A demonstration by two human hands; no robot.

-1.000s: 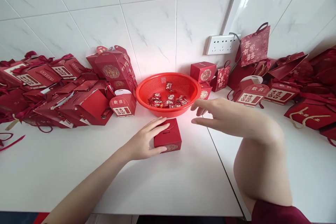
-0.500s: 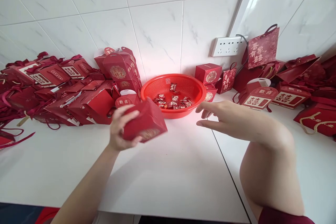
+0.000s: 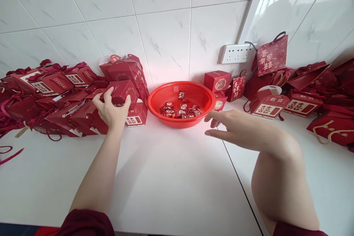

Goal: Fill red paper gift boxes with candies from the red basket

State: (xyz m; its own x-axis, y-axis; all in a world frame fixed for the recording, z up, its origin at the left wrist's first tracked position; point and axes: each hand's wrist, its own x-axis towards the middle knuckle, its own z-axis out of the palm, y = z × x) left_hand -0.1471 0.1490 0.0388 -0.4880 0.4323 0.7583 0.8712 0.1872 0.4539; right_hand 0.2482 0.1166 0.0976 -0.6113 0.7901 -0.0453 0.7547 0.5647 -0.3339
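My left hand (image 3: 113, 108) grips a small red gift box (image 3: 121, 90) with gold print on one side, its fingers spread over the box. The box is up against the stacked red boxes at the left and above a smaller box (image 3: 136, 114) with a white label. My right hand (image 3: 224, 123) hovers by the right front rim of a red plastic colander (image 3: 181, 121), fingers loosely bent and apart, nothing in them. Several wrapped candies (image 3: 182, 110) lie inside the colander.
Heaps of red gift boxes (image 3: 52, 84) line the wall at the left. More boxes (image 3: 271, 105) and a paper bag (image 3: 272, 55) stand at the right. A white power strip (image 3: 235, 54) hangs on the tiled wall. A dark seam crosses the white tabletop (image 3: 177, 191).
My left hand has carried the red gift box away from in front of the colander, left and back to the stacked boxes. My right hand has stayed nearly still.
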